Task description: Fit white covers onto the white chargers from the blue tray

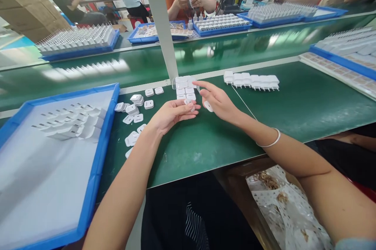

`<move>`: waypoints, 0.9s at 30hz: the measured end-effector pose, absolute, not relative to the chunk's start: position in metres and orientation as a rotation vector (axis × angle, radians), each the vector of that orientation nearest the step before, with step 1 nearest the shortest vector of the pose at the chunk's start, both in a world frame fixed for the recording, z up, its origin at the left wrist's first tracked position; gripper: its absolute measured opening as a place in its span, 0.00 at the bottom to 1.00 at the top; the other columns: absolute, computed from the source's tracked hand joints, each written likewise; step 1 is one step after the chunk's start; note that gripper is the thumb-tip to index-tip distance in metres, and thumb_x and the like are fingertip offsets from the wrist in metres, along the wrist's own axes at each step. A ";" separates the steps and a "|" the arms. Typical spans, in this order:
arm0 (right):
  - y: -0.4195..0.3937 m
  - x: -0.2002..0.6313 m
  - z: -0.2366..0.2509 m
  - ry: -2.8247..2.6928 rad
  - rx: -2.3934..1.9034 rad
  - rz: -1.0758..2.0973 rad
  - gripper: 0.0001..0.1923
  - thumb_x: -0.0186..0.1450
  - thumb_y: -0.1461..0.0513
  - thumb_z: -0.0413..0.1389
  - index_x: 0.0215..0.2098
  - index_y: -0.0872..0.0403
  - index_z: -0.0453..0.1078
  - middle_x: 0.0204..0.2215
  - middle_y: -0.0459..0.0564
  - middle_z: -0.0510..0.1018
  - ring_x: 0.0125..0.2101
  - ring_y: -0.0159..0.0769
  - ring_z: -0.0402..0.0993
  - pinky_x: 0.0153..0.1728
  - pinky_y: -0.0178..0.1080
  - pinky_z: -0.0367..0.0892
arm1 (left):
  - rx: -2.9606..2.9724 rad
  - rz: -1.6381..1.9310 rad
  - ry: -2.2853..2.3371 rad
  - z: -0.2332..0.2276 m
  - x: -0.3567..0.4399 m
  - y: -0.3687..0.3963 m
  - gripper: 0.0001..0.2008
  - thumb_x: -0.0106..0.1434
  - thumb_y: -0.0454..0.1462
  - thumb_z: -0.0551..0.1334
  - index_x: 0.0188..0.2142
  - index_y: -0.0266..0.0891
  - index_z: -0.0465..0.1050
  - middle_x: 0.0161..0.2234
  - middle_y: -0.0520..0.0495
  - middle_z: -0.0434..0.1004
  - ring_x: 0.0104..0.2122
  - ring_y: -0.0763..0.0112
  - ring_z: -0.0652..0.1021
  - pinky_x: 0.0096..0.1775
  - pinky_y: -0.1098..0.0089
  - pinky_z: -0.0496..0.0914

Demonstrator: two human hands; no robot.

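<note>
Left hand [172, 113] and right hand [216, 101] are held close together; a small white charger [191, 107] is pinched at the left fingertips, another white piece [208, 105] kept under the right. The charger block [185, 87] lies just beyond both, nearer the right.

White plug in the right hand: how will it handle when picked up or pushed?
The white plug looks like a stiff plastic shell, so probably rigid. The right hand holds it loosely, suggesting it is light. Its glossy, blocky shape would likely slide on the green mat rather than roll.
</note>
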State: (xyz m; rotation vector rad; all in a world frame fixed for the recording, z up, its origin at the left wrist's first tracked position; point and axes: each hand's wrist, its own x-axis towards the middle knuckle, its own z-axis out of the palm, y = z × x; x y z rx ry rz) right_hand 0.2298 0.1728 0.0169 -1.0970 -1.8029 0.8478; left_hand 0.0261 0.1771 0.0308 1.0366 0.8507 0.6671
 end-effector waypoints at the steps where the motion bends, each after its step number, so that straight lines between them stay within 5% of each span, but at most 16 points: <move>1: 0.174 0.228 0.015 -1.718 -1.101 0.846 0.25 0.74 0.52 0.46 0.64 0.55 0.64 0.22 0.42 0.70 0.21 0.32 0.62 0.28 0.36 0.62 | 1.019 0.686 0.854 0.030 0.029 0.175 0.17 0.55 0.39 0.76 0.41 0.32 0.81 0.43 0.40 0.84 0.39 0.69 0.83 0.46 0.71 0.77; 8: 0.170 0.217 0.002 -1.681 -1.142 0.565 0.24 0.72 0.64 0.44 0.65 0.53 0.54 0.35 0.49 0.73 0.32 0.37 0.69 0.41 0.42 0.70 | 0.769 0.790 0.850 0.016 0.063 0.158 0.05 0.58 0.32 0.72 0.32 0.29 0.81 0.31 0.43 0.83 0.35 0.71 0.83 0.52 0.66 0.77; 17: 0.172 0.214 -0.003 -1.743 -1.102 0.540 0.24 0.69 0.68 0.42 0.63 0.55 0.57 0.38 0.51 0.70 0.40 0.39 0.69 0.49 0.46 0.70 | 0.745 0.911 0.857 0.012 0.069 0.155 0.05 0.57 0.25 0.67 0.32 0.29 0.82 0.35 0.43 0.84 0.38 0.71 0.82 0.55 0.66 0.76; 27: 0.173 0.215 -0.006 -1.712 -1.085 0.601 0.25 0.67 0.66 0.52 0.62 0.51 0.58 0.37 0.48 0.69 0.32 0.35 0.68 0.44 0.45 0.71 | 0.835 0.862 0.864 0.013 0.069 0.154 0.05 0.54 0.28 0.72 0.33 0.30 0.83 0.36 0.43 0.85 0.36 0.72 0.83 0.52 0.68 0.77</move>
